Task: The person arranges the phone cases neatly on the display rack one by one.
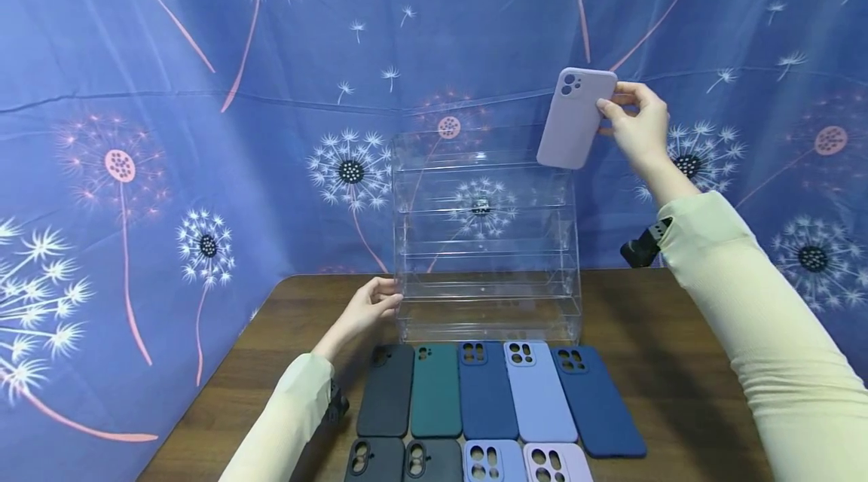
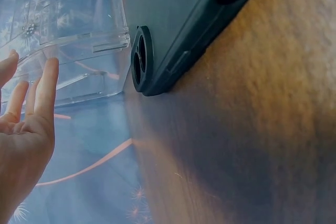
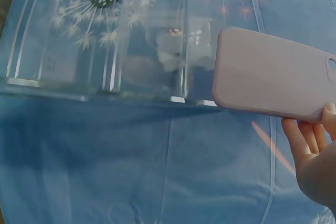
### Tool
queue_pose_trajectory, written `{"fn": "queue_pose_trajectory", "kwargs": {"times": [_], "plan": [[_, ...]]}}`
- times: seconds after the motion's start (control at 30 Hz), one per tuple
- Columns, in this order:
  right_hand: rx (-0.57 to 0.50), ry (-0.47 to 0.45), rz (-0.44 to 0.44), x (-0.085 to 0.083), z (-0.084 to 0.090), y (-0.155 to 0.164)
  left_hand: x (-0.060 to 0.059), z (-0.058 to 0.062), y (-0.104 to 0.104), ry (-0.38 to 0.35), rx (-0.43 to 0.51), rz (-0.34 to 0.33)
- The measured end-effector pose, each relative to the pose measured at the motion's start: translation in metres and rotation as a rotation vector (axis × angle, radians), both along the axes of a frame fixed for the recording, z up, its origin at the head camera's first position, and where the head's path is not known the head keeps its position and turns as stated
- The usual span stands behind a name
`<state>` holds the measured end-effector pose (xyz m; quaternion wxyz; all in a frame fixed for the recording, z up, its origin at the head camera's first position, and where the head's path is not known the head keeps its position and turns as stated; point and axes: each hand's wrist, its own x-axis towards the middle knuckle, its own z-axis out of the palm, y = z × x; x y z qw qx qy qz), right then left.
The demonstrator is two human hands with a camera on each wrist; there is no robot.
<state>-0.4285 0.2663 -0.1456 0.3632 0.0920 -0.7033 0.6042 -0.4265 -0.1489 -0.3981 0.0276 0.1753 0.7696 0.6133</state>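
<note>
A clear acrylic tiered rack (image 1: 484,241) stands on the brown table (image 1: 678,361). My right hand (image 1: 634,120) is raised above the rack's upper right corner and pinches a pale lilac phone case (image 1: 575,117) by its top edge; the case hangs in the air, camera cutout up. The right wrist view shows the same lilac case (image 3: 273,74) over the rack (image 3: 105,40). My left hand (image 1: 371,306) rests with straight fingers against the rack's lower left side; the left wrist view shows its fingers (image 2: 44,90) next to the clear wall (image 2: 79,40).
Several phone cases lie in two rows in front of the rack: black (image 1: 386,390), dark green (image 1: 436,390), navy (image 1: 485,390), light blue (image 1: 539,390), blue (image 1: 597,401), more below. A blue dandelion-print cloth (image 1: 203,90) hangs behind the table.
</note>
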Motion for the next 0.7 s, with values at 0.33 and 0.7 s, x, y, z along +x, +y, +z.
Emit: {"fn": "queue_pose_trajectory", "kwargs": {"times": [0.33,0.7], "plan": [[0.012,0.014,-0.008,-0.073,0.001,0.006,0.015,0.016,0.005,-0.034,0.002,-0.01],[-0.044,0.006,-0.021,-0.035,0.023,-0.04,0.002,0.003,0.002,-0.021,-0.003,0.02]]}}
